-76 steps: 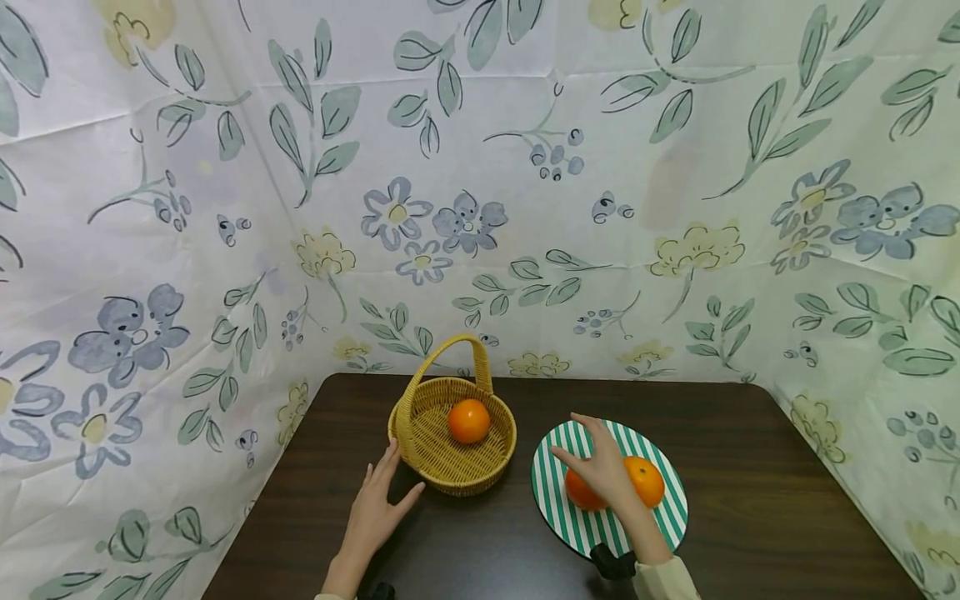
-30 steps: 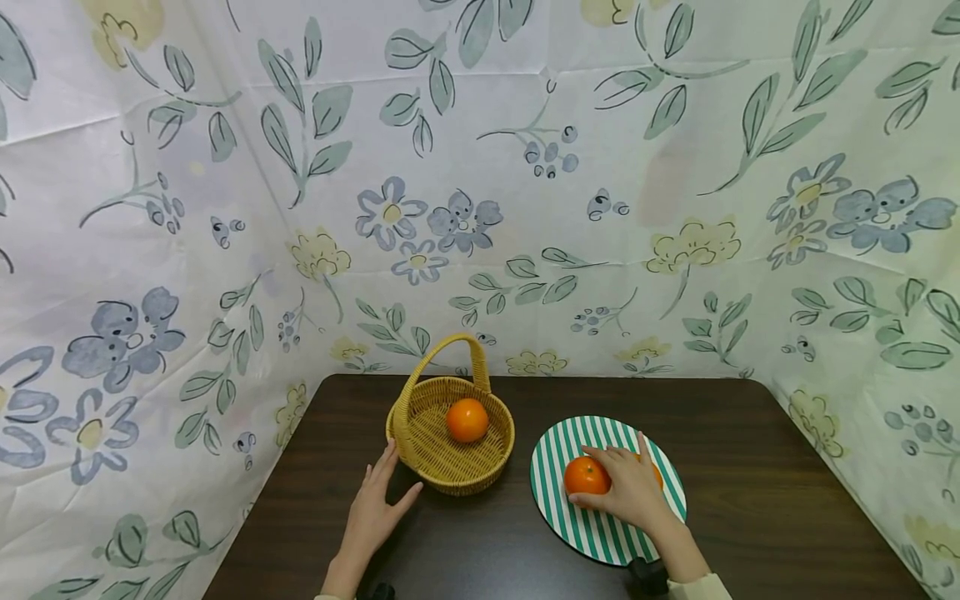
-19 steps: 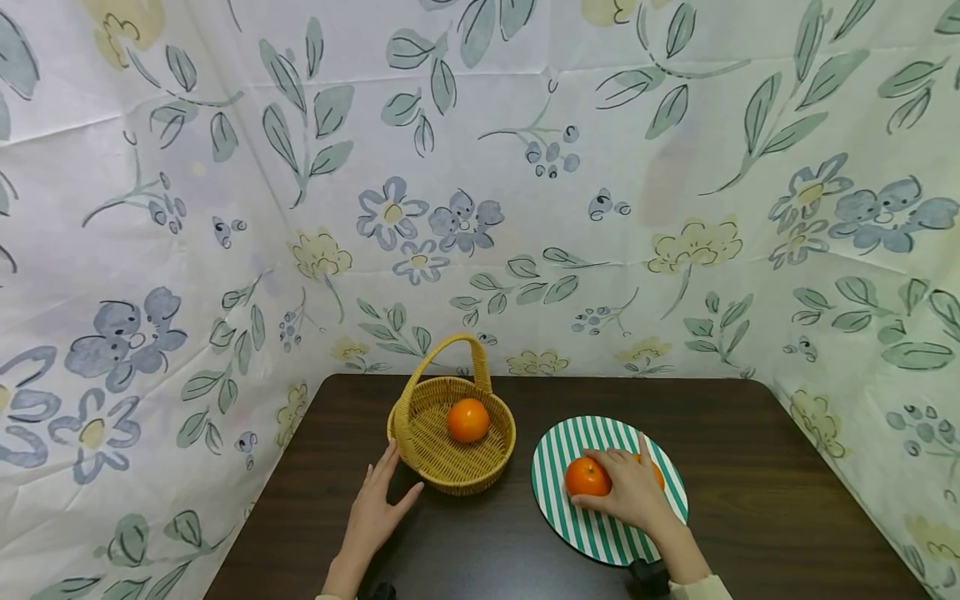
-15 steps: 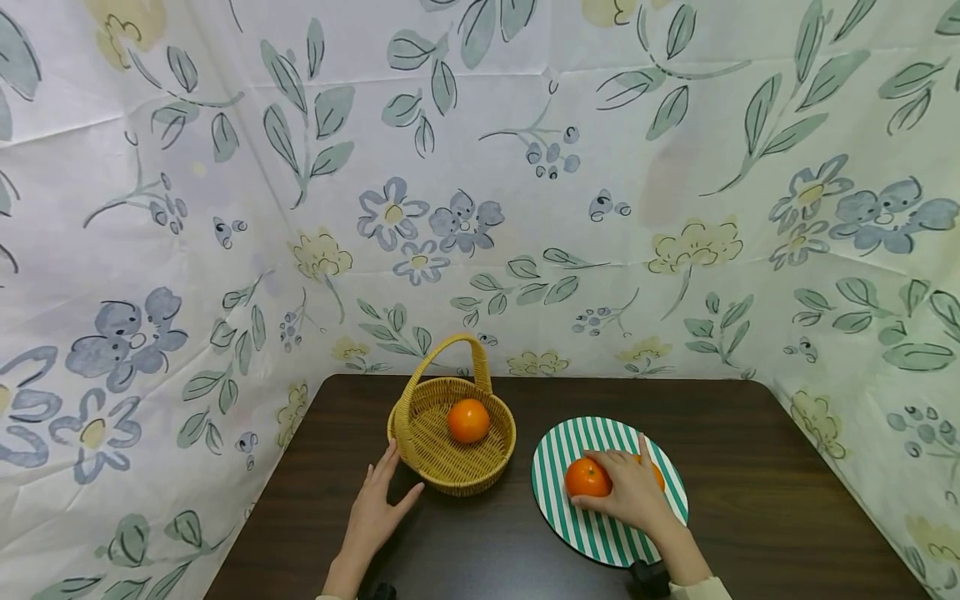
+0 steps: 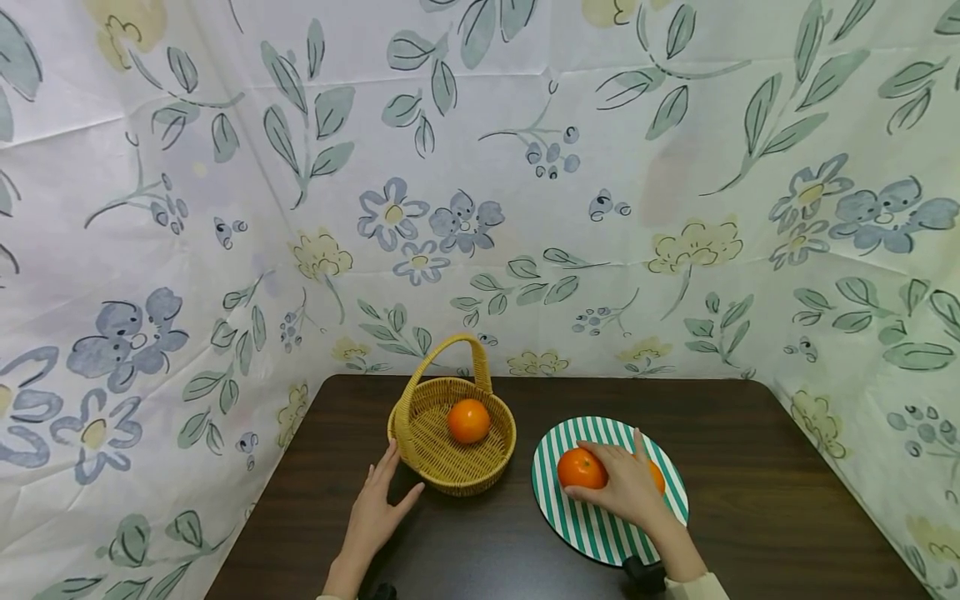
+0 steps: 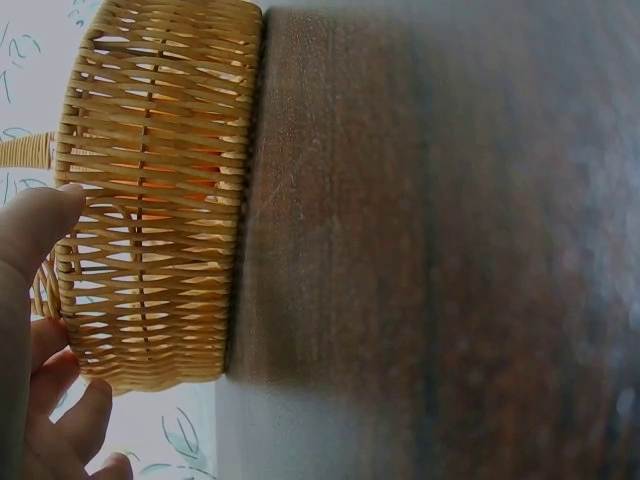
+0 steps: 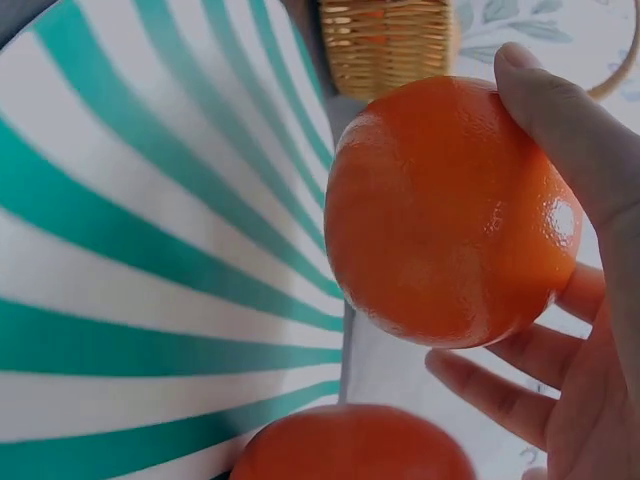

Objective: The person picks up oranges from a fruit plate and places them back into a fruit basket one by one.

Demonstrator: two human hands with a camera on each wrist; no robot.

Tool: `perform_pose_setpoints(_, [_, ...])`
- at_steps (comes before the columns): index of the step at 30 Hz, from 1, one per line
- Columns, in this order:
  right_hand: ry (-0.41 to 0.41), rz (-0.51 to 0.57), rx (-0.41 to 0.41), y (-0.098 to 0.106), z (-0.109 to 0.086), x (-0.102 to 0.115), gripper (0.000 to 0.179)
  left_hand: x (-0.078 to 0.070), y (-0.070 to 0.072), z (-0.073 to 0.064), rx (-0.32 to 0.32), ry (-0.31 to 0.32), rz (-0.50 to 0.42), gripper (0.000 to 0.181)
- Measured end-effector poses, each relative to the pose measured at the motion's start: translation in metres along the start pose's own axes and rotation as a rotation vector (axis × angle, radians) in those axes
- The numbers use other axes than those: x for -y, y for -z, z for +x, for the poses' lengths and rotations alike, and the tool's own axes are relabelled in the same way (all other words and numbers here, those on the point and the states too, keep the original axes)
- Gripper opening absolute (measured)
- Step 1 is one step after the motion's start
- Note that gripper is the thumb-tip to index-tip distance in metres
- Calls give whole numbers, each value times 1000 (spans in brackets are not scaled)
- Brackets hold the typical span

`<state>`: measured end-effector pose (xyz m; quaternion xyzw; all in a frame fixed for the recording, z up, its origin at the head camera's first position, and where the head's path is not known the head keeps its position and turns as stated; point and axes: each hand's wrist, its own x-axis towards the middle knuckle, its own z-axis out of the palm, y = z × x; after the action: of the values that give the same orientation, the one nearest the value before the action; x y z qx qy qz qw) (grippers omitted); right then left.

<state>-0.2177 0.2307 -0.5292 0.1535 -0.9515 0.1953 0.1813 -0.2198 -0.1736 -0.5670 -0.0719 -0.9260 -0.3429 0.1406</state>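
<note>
My right hand point(image 5: 626, 486) holds an orange point(image 5: 582, 468) between thumb and fingers over the striped plate point(image 5: 570, 525). In the right wrist view the held orange point(image 7: 450, 215) shows space between it and the plate. A second orange point(image 5: 657, 477) lies on the plate, partly hidden behind the right hand. The yellow wicker basket point(image 5: 450, 479) stands to the left with one orange point(image 5: 468, 421) inside. My left hand point(image 5: 375, 508) is at the basket's near left side, fingers extended and spread. In the left wrist view its thumb and fingertips lie right at the basket rim point(image 6: 68, 230).
The plate has green and white stripes and sits on a dark wood table point(image 5: 757, 500). Upright on the basket is an arched handle point(image 5: 420, 375). A floral cloth point(image 5: 525, 208) hangs behind and beside the table.
The right hand came down onto the orange on the plate, took hold of it, and has just shifted it slightly up and left. The left hand and basket have stayed in place.
</note>
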Motion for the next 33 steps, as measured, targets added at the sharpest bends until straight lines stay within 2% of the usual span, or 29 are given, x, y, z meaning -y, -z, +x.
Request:
perform_pose_setpoints(6, [-20,40,19,3,7,9,77,1,-1,0,3,3,1,77])
perform_pose_setpoints(13, [-28,149,37,7,17,18,78,1,0,-1,2,10,-9,75])
perform_pose_setpoints(22, [-85,258,77,10,28,31,77,-1,0,-1,4,15,-16,75])
perform_pose_setpoints(33, [-77,415,51,6,41,45,74,-1,1,-1,-1,13,-18,76])
